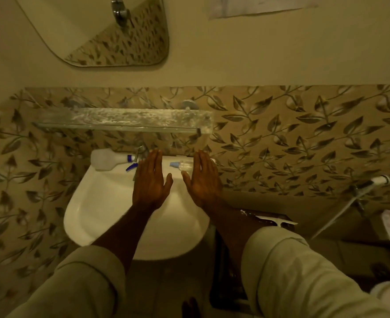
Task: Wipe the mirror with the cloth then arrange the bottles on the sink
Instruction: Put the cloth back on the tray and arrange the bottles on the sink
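Note:
A white sink (90, 203) hangs on the leaf-patterned wall. On its back left rim lies a white spray bottle (104, 159) with a blue nozzle. A small clear bottle (182, 165) with a light blue cap lies on the back rim between my hands. My left hand (150, 182) and my right hand (203, 182) hover flat over the basin, palms down, fingers together, holding nothing. The mirror (111, 31) hangs on the wall above. No cloth is in view.
A glass shelf (123, 120) juts out between the mirror and the sink. The tap (140, 151) stands behind my left hand. A hose sprayer (359, 191) hangs on the wall to the right, over a dark box (269, 220) beside the sink.

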